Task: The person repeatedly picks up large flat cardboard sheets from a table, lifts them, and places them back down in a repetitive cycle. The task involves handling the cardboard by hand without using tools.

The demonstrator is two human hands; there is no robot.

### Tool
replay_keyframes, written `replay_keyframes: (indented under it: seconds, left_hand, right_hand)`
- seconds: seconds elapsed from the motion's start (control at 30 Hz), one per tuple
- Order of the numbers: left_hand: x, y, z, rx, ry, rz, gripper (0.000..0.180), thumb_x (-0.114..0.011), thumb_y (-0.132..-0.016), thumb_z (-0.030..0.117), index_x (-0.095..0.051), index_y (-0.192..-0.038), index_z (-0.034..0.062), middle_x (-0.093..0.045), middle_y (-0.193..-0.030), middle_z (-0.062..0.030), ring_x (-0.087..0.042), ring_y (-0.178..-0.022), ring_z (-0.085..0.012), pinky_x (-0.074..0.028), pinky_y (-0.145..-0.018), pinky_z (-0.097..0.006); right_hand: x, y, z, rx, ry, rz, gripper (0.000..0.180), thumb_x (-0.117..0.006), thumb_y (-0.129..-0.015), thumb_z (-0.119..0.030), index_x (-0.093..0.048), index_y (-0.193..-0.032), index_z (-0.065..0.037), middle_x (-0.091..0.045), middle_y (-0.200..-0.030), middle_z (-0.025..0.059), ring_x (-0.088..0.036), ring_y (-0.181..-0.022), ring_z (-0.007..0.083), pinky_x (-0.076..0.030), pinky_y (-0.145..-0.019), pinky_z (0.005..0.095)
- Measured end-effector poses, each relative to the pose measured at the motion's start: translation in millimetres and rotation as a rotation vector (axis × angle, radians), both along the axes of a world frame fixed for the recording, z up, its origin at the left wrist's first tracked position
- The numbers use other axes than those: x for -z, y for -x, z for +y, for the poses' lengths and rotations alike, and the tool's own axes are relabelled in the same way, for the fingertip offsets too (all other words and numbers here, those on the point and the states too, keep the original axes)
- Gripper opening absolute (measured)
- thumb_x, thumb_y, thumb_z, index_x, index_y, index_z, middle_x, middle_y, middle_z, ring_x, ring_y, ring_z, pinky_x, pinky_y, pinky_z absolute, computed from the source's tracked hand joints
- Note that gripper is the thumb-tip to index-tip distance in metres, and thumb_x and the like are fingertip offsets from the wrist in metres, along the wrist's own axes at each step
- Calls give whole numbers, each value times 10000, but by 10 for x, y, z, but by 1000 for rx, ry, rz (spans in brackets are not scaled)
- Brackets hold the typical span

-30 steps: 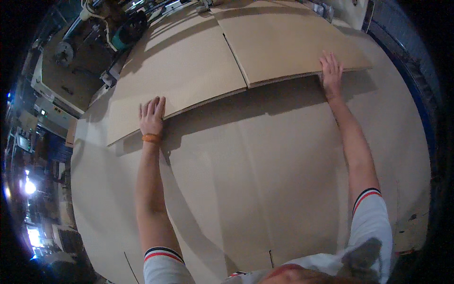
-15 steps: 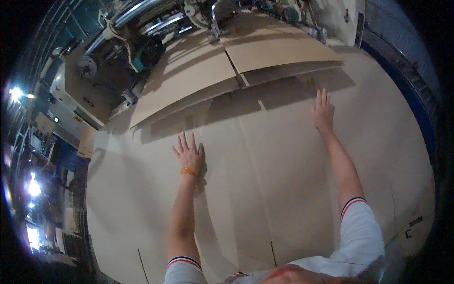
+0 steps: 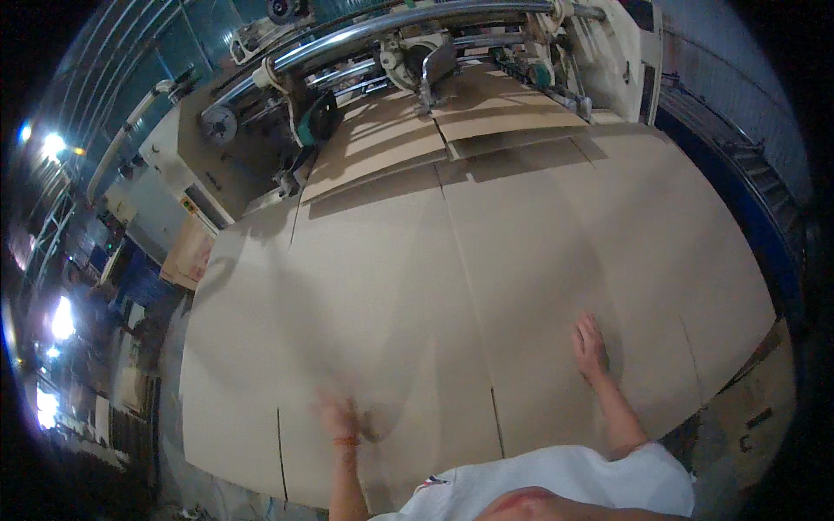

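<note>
A large slotted cardboard sheet spreads out before me, with dark slits along its near edge. My left hand, an orange band at its wrist, is over the near left part of the sheet, its fingers smeared by motion. Over the right half is my right hand, its fingers stretched forward and close together, nothing held. Whether either palm presses on the sheet I cannot tell. Beyond, another cardboard piece with a central slit lies partly inside the machine, its near edge raised above the large sheet.
The machine spans the far side, with a metal roller bar and wheels over the cardboard. A blue rail runs along the right. Brown cardboard is low at the right, and a cardboard box stands at the left.
Both hands have drawn back toward me from the raised cardboard edge. That farther cardboard has gone deeper into the machine. My view has shifted, showing more of the machine.
</note>
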State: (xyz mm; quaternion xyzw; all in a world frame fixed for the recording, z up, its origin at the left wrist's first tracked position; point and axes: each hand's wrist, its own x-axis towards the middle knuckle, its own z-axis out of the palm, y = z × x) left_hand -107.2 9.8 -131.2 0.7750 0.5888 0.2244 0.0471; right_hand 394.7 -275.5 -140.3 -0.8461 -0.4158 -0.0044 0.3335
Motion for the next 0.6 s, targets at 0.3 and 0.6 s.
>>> replay_keyframes:
  seconds: [0.3,0.6]
  left_hand:
    - [47,2412,-367,-1173,372,6,837,-544,-860,535,-302,-1420,-38,-323,-1451,-270,-307,-1358,-390,-297,-1070,-523]
    - [342,3086,-42,-1209,214,-357,542,-561,-842,471,-642,-1047,-23,-581,-1187,-176,-605,-1001,-310,-509,-795,-475]
  right_hand:
    - [253,583,-1909,847,161,-223,403,-540,-901,-163,-519,-1281,-31,-386,-1420,235,-316,-1347,374,-217,-1124,481]
    - [413,939,-2394,1016,-78,280,623,-601,-860,-237,-371,-1371,34,-344,-1434,259,-284,-1361,383,-247,-1118,450]
